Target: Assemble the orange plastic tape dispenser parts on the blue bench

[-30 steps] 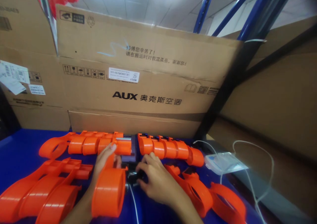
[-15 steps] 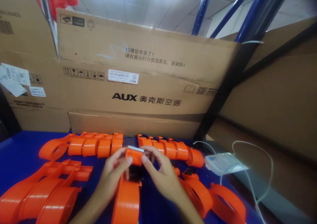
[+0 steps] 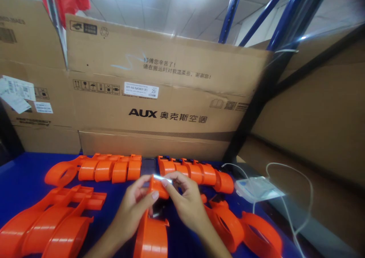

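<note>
Both my hands are closed on the head of an orange plastic tape dispenser (image 3: pixel 151 237), whose round hub hangs toward me. My left hand (image 3: pixel 134 201) pinches the left side of the head, thumb on its front face. A thin serrated metal blade (image 3: pixel 159 178) lies along the head's top edge. My right hand (image 3: pixel 185 201) grips the right end, its thumb pressing on the blade. Whether the blade is fully seated I cannot tell. Something dark and shiny behind the dispenser's handle is partly hidden.
Orange dispensers stand in a back left row (image 3: pixel 104 169) and a back right row (image 3: pixel 195 173). More lie at the front left (image 3: pixel 57 227) and front right (image 3: pixel 228 223). A clear plastic box (image 3: pixel 259 189) with white cords sits at right. Cardboard (image 3: pixel 171 136) walls the blue table's back.
Both hands and the dispenser have shifted slightly right and down. My right thumb has moved up from the head's front onto the blade, and the head is turned a little.
</note>
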`<action>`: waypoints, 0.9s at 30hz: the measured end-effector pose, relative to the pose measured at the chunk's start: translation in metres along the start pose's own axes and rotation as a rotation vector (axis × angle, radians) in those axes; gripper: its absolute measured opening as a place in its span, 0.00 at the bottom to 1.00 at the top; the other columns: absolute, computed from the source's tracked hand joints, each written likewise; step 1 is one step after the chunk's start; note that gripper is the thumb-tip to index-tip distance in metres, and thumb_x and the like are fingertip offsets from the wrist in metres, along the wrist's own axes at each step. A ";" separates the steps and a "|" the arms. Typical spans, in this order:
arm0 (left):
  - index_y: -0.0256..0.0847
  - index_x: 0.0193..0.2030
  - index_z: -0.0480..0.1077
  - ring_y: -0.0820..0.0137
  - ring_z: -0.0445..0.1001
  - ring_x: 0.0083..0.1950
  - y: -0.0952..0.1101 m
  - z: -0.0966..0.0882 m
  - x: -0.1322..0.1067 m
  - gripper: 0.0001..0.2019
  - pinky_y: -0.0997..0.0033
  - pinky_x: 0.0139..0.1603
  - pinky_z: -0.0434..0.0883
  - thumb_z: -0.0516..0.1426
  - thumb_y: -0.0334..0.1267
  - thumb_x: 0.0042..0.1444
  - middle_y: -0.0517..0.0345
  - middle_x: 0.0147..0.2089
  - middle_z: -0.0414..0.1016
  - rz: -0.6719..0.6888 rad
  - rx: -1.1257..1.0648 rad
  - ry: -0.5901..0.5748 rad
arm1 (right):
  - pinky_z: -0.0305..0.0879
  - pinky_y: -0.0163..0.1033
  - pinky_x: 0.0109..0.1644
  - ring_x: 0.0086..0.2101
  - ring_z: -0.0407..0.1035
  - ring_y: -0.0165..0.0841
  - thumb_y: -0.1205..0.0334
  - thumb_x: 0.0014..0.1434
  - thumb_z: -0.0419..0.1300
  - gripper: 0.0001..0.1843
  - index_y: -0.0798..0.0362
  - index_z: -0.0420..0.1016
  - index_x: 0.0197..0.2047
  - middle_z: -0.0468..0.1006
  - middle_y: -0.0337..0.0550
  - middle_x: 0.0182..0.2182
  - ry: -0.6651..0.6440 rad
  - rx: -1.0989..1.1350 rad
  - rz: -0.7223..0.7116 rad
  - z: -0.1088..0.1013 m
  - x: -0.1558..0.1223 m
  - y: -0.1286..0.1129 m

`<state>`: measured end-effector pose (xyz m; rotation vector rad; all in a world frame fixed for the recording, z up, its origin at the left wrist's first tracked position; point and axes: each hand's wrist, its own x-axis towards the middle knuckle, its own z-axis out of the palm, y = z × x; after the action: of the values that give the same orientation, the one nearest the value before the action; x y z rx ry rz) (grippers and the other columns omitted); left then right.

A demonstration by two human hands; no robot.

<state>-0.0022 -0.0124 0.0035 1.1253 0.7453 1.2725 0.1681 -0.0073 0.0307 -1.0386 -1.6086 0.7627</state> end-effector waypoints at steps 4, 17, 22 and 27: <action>0.38 0.58 0.72 0.67 0.72 0.24 0.011 0.006 0.000 0.32 0.72 0.27 0.67 0.67 0.53 0.49 0.60 0.23 0.74 0.027 -0.012 0.002 | 0.68 0.39 0.41 0.35 0.73 0.37 0.53 0.64 0.63 0.11 0.53 0.78 0.40 0.79 0.41 0.33 0.002 0.064 0.004 0.001 0.001 0.001; 0.37 0.57 0.72 0.70 0.68 0.22 -0.001 -0.003 -0.001 0.29 0.73 0.26 0.64 0.66 0.51 0.52 0.62 0.22 0.73 0.017 0.048 0.020 | 0.69 0.38 0.42 0.36 0.75 0.36 0.55 0.63 0.65 0.09 0.52 0.79 0.40 0.81 0.41 0.35 0.033 0.142 -0.002 0.002 0.000 0.000; 0.37 0.55 0.71 0.72 0.66 0.23 -0.003 -0.007 -0.002 0.25 0.75 0.25 0.63 0.66 0.48 0.54 0.62 0.23 0.72 0.032 0.037 0.007 | 0.69 0.39 0.43 0.37 0.75 0.37 0.53 0.63 0.65 0.11 0.52 0.79 0.40 0.81 0.42 0.34 0.054 0.123 -0.007 0.002 0.001 0.000; 0.37 0.54 0.72 0.74 0.63 0.21 0.000 -0.004 -0.002 0.24 0.76 0.24 0.62 0.66 0.46 0.53 0.65 0.20 0.70 0.079 0.011 0.094 | 0.69 0.39 0.40 0.34 0.74 0.36 0.50 0.61 0.66 0.14 0.53 0.78 0.39 0.81 0.42 0.32 0.079 0.190 0.024 -0.001 0.004 -0.003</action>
<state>-0.0062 -0.0131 0.0015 1.1194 0.7847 1.3968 0.1675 -0.0051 0.0353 -0.9403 -1.4287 0.8626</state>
